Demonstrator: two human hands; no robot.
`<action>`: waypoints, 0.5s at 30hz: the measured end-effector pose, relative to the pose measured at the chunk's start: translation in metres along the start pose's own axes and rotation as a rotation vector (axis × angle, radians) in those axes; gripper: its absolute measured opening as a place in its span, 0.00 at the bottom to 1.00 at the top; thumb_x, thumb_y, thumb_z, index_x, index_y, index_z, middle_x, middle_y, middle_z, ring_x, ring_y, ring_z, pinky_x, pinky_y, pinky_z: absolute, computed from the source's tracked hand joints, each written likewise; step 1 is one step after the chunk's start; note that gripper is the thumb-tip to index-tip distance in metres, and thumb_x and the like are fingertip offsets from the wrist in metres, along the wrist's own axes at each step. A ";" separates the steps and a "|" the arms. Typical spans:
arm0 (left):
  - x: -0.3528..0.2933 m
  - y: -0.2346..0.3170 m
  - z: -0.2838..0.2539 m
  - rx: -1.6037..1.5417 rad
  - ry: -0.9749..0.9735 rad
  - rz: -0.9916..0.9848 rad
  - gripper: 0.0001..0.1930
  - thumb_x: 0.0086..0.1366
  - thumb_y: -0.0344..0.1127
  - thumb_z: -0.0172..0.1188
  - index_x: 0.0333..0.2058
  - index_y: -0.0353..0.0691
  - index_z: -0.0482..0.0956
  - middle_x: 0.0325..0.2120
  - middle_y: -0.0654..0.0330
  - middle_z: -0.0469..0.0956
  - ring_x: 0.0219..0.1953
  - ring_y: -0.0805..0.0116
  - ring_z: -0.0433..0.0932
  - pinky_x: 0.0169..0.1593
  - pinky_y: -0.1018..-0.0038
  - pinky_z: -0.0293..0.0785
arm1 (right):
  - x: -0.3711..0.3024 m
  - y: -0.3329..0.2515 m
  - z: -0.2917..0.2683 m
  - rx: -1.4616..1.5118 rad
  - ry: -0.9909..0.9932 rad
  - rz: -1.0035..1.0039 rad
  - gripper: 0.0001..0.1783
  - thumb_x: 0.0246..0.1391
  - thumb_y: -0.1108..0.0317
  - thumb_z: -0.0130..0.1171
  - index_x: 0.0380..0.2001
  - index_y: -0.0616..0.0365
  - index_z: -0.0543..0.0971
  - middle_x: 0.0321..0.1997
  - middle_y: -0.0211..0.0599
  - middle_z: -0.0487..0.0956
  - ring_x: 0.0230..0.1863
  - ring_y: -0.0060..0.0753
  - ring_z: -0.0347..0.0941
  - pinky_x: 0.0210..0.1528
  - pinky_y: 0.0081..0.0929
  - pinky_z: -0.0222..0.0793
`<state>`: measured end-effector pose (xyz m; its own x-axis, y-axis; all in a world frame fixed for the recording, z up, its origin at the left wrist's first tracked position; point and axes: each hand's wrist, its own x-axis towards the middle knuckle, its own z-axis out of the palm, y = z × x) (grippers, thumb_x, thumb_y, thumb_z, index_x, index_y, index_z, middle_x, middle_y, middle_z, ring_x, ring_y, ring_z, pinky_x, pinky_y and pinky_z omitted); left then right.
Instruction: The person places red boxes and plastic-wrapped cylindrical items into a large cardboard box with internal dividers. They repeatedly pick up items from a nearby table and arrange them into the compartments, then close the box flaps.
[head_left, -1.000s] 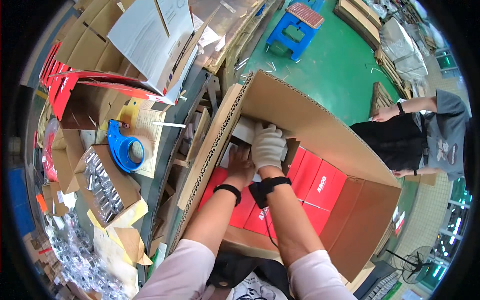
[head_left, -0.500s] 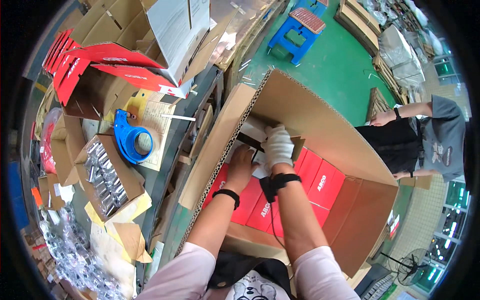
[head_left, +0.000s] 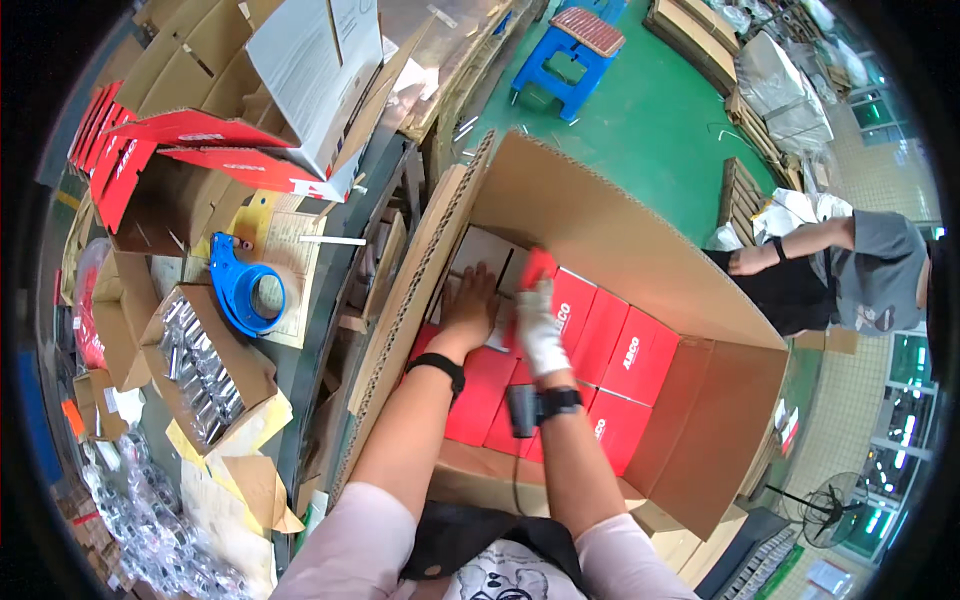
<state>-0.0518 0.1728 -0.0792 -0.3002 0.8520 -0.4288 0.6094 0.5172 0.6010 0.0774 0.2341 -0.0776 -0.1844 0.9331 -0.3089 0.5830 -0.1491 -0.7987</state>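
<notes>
A large open cardboard carton (head_left: 720, 440) stands before me, with several red boxes (head_left: 627, 352) packed in rows at its bottom. My left hand (head_left: 470, 305) lies with fingers spread on pale grey-white box tops (head_left: 484, 252) near the carton's far left corner. It wears a black wristband and holds nothing. Beside it, my right hand (head_left: 541, 325), in a white glove, is smeared by motion. It grips a red box (head_left: 537, 268), which shows above and left of the glove. A black device (head_left: 522, 410) with a cable is strapped at the right wrist.
On the bench at left are a blue tape dispenser (head_left: 245, 290), a box of shiny metal parts (head_left: 200, 370), bagged parts (head_left: 160, 510) and open red-and-brown cartons (head_left: 200, 130). A blue stool (head_left: 568, 62) stands beyond. Another person (head_left: 870, 265) stands at right.
My left hand has flattened and spread its fingers over the pale box tops. The right hand has moved slightly nearer and left; a red side shows where brown cardboard was. The view has shifted slightly.
</notes>
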 end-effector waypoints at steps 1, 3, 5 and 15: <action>0.000 0.016 -0.018 -0.451 -0.140 -0.119 0.38 0.69 0.61 0.37 0.67 0.38 0.51 0.68 0.50 0.50 0.70 0.55 0.50 0.69 0.61 0.47 | 0.001 0.004 0.020 -0.259 0.013 -0.184 0.44 0.57 0.46 0.53 0.70 0.53 0.50 0.73 0.60 0.47 0.72 0.68 0.40 0.70 0.58 0.39; -0.019 0.047 -0.036 -0.962 -0.063 -0.399 0.45 0.67 0.69 0.23 0.63 0.30 0.58 0.62 0.37 0.60 0.66 0.48 0.58 0.66 0.66 0.55 | -0.003 -0.015 0.036 -0.405 0.061 -0.048 0.47 0.53 0.49 0.58 0.70 0.51 0.49 0.72 0.60 0.48 0.72 0.66 0.43 0.70 0.56 0.40; -0.021 0.034 -0.030 -0.809 0.034 -0.286 0.39 0.69 0.63 0.27 0.60 0.31 0.62 0.59 0.38 0.62 0.63 0.47 0.61 0.64 0.65 0.57 | -0.004 -0.019 0.043 -0.347 0.102 -0.048 0.48 0.51 0.50 0.59 0.70 0.53 0.49 0.73 0.58 0.47 0.72 0.64 0.44 0.70 0.55 0.42; -0.068 0.051 -0.073 -0.238 0.755 0.223 0.20 0.64 0.32 0.50 0.54 0.29 0.66 0.54 0.40 0.66 0.57 0.43 0.65 0.59 0.54 0.61 | -0.001 -0.041 0.082 -0.792 0.246 -0.021 0.45 0.53 0.51 0.53 0.69 0.55 0.49 0.75 0.42 0.48 0.75 0.45 0.41 0.71 0.59 0.32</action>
<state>-0.0533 0.1473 0.0298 -0.6551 0.7178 0.2357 0.5665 0.2603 0.7818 -0.0109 0.2121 -0.0867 -0.0767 0.9918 -0.1025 0.9830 0.0580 -0.1744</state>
